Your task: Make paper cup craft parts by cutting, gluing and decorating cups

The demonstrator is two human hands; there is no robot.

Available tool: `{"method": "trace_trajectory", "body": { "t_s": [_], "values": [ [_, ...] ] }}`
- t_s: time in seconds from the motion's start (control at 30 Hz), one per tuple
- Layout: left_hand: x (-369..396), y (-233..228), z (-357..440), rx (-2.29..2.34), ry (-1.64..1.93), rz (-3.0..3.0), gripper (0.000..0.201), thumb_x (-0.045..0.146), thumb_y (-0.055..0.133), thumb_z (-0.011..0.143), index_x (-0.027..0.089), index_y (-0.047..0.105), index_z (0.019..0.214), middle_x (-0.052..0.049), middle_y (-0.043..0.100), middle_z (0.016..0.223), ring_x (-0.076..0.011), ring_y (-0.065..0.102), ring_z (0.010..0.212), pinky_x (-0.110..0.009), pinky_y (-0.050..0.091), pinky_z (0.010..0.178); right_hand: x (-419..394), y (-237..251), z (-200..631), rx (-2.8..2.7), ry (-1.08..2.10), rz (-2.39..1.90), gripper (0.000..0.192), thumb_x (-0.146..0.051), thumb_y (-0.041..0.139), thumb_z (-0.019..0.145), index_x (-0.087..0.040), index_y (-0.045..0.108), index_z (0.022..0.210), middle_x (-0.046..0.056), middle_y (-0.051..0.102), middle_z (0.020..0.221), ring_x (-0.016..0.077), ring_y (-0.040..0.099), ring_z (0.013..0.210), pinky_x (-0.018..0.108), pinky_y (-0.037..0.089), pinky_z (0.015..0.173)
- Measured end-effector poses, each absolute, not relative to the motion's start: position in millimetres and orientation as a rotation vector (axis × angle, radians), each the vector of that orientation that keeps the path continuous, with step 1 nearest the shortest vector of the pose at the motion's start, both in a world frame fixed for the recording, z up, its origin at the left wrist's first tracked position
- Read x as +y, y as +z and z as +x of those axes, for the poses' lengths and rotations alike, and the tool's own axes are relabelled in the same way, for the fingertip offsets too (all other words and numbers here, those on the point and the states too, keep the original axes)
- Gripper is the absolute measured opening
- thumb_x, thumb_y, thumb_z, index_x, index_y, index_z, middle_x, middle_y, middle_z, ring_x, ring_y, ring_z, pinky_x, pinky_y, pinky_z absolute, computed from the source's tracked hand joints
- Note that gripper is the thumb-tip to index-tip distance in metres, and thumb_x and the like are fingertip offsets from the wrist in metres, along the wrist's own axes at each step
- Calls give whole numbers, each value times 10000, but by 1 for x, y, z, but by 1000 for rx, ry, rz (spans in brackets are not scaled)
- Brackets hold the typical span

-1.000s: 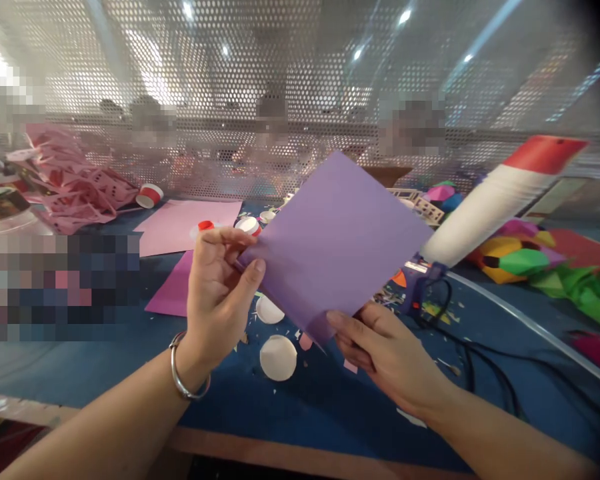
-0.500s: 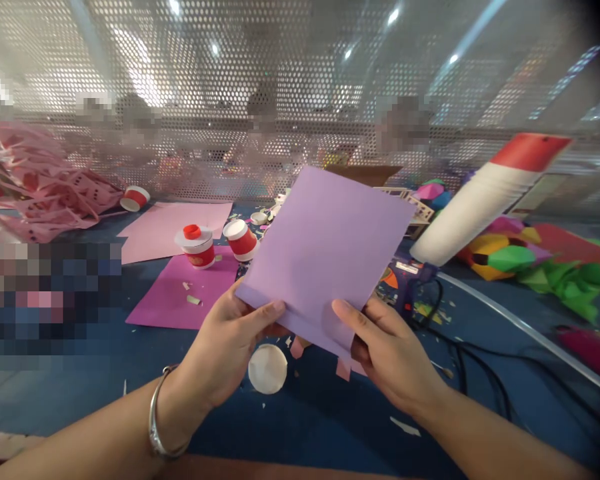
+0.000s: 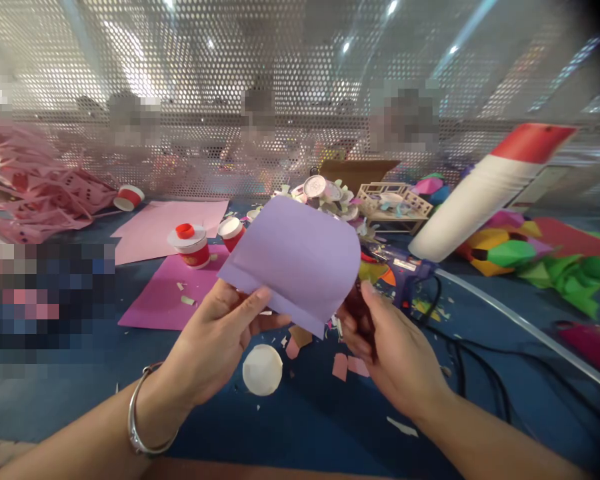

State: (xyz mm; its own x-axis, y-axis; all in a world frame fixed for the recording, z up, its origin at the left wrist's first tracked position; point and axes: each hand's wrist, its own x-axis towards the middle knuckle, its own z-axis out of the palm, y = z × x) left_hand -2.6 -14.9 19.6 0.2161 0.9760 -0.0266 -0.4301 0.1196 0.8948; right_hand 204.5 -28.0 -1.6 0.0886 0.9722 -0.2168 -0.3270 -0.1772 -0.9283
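Observation:
A sheet of purple paper [image 3: 295,260] is held up over the table, its far and right side bent over in a curve. My left hand [image 3: 220,333] pinches the near left edge, thumb on top and fingers underneath. At the paper's right edge is my right hand [image 3: 385,340], its thumb raised apart from the bent fingers. Some of those fingertips are shadowed close to the curled side, and whether they touch it is unclear. Below the paper lies a round white disc [image 3: 263,370], with small pink paper scraps [image 3: 341,367] to its right.
Red-and-white cups [image 3: 193,247] stand by magenta paper [image 3: 155,300]; pink sheets [image 3: 170,227] lie behind. A glue gun [image 3: 405,267] with a black cable, a wooden frame [image 3: 395,207] and a tilted white tube [image 3: 475,200] are at right. Pink strips [image 3: 40,187] are heaped at left.
The purple paper went from flat to curved over and moved lower and left. My right thumb has come off the paper's face. My left hand keeps its pinch.

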Motion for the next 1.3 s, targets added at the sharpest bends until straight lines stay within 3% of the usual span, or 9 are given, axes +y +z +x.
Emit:
{"method": "trace_trajectory", "body": {
  "t_s": [0.07,0.17,0.23,0.43,0.67,0.83,0.93,1.13,1.3],
  "values": [
    [-14,18,-3,762,1188,957,215,204,721,906,204,683,1118,-52,739,1127,-165,718,946,-287,627,845,-29,-1,206,-743,1351,-1143,390,-532,601,937,-204,572,729,-26,509,629,73,321,464,231,228,427],
    [-10,16,-6,828,1244,940,63,183,770,855,161,724,893,-45,749,993,-146,712,879,-285,614,890,-30,0,208,-712,1304,-1087,311,-506,591,949,-215,671,874,-23,510,664,78,330,487,220,264,431],
    [-7,15,-8,853,1246,906,99,198,779,844,140,724,785,-44,739,927,-130,696,835,-266,616,871,-32,1,209,-706,1276,-1059,313,-502,571,963,-220,706,941,-17,509,682,82,348,506,214,303,446],
    [-4,17,-7,848,1227,765,109,292,710,915,193,702,960,3,690,761,-124,670,677,-287,653,683,-38,3,206,-712,1205,-1013,296,-516,620,938,-236,706,897,-2,523,712,91,390,551,205,360,477],
    [-7,18,-7,763,1225,881,332,133,696,913,242,627,1219,-18,731,1095,-111,706,917,-259,611,916,-49,4,205,-879,1221,-991,232,-477,700,894,-250,671,850,5,568,786,93,377,557,233,331,479],
    [-5,14,-9,838,1164,896,298,179,719,902,198,628,1186,-38,727,1021,-123,699,855,-242,632,787,-54,1,206,-993,1257,-1047,381,-603,562,942,-246,665,861,-5,466,654,125,329,539,271,334,483],
    [-3,11,-9,891,1120,895,280,239,738,886,182,639,1142,-37,713,963,-132,685,753,-259,634,670,-54,2,204,-894,1237,-1131,442,-674,602,874,-244,644,783,1,467,639,135,333,523,288,367,478],
    [0,11,-4,866,1291,768,257,169,779,806,167,669,1038,-13,715,940,-110,679,742,-254,623,734,-54,3,206,-977,1213,-1025,324,-578,629,907,-255,653,895,1,518,722,111,365,536,266,336,483],
    [0,13,-5,816,1315,808,306,150,827,760,179,629,992,-9,719,950,-116,685,770,-229,595,695,-56,-3,208,-1074,1231,-996,267,-484,567,984,-242,614,882,-42,357,643,99,260,529,270,209,470]
  ]
}}
